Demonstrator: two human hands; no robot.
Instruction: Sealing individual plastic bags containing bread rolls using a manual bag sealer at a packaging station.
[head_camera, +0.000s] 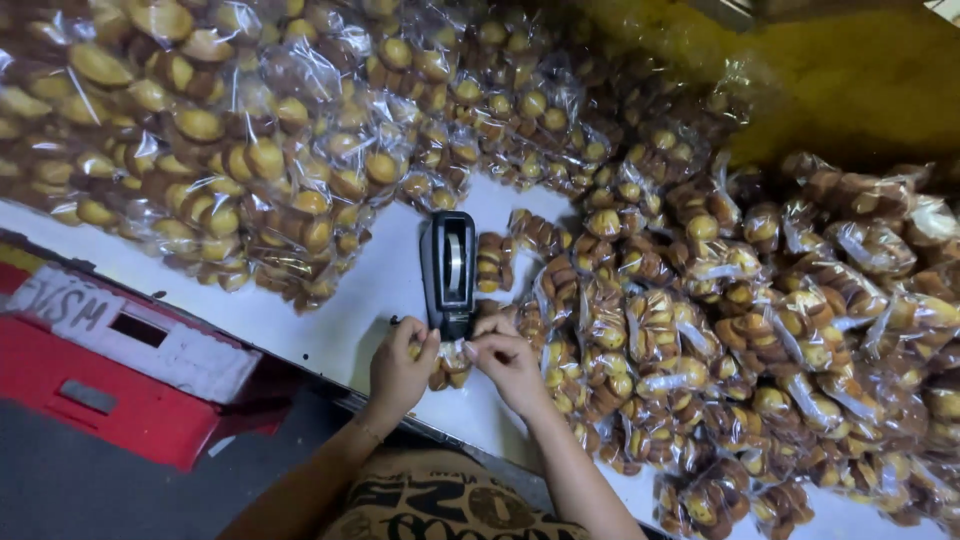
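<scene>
A black tape dispenser (449, 272) with a clear tape roll stands on the white table (340, 310). Right at its near end, both my hands pinch a small clear bag of round brown biscuits (449, 368). My left hand (400, 362) grips the bag's left side with the fingers closed on the plastic. My right hand (505, 360) holds the bag's top from the right, fingertips next to the dispenser's cutter. Most of the bag is hidden between my hands.
Heaps of filled biscuit bags cover the table: a large pile at the far left (220, 140) and a spread on the right (760, 330). A red crate (110, 395) sits below the table's left edge. A yellow surface (850, 70) lies at the far right.
</scene>
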